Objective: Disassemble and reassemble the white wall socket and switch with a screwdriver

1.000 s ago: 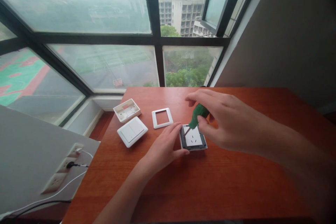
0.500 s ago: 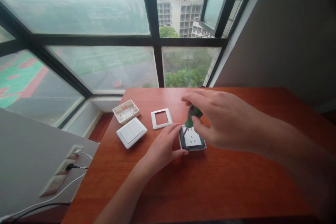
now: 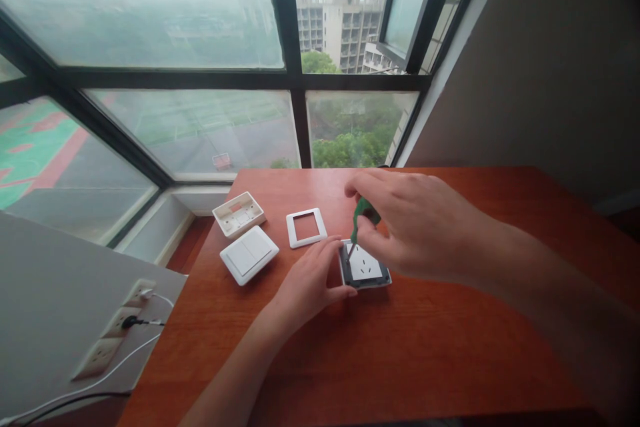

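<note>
A wall socket (image 3: 365, 263) with a white face and dark grey surround lies on the wooden table. My left hand (image 3: 313, 280) grips its left side, thumb at the near corner and fingers at the far one. In my right hand (image 3: 407, 220) is a green-handled screwdriver (image 3: 356, 223), tilted, with its tip down at the left side of the socket's grey surround. The tip's exact seat is too small to make out. Just left of the socket lies a white cover frame (image 3: 295, 243), flat and apart from both hands.
On the table's left are a white double switch (image 3: 249, 255) and an open white mounting box (image 3: 239, 215). The wooden table (image 3: 400, 353) meets windows at the back. Wall outlets (image 3: 120, 321) with plugged cables are low on the left.
My right hand has turned the screwdriver handle slightly, its tip staying at the same spot on the socket. My left hand keeps its hold. The whole view has shifted a little.
</note>
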### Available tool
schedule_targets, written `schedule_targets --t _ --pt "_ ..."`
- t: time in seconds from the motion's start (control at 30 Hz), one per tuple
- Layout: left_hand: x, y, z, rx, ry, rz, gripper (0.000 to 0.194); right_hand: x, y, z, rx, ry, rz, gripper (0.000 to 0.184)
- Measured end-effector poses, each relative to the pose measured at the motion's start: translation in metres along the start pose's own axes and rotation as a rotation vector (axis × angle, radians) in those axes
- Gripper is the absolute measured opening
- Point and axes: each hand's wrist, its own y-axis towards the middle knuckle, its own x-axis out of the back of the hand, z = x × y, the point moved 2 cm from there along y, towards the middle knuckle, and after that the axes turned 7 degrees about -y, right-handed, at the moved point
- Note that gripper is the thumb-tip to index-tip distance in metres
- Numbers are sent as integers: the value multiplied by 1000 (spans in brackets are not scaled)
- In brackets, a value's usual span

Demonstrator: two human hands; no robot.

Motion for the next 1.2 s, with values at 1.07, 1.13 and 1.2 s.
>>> schedule_targets --t 1.07,1.13,1.2 --pt "3 2 0 18 -10 -15 78 -1 5 -1 97 45 7 26" --pt "4 2 -1 25 5 -9 76 -4 6 -3 113 70 6 28" --pt "4 2 -3 31 26 -8 75 -7 8 -4 75 13 -31 23"
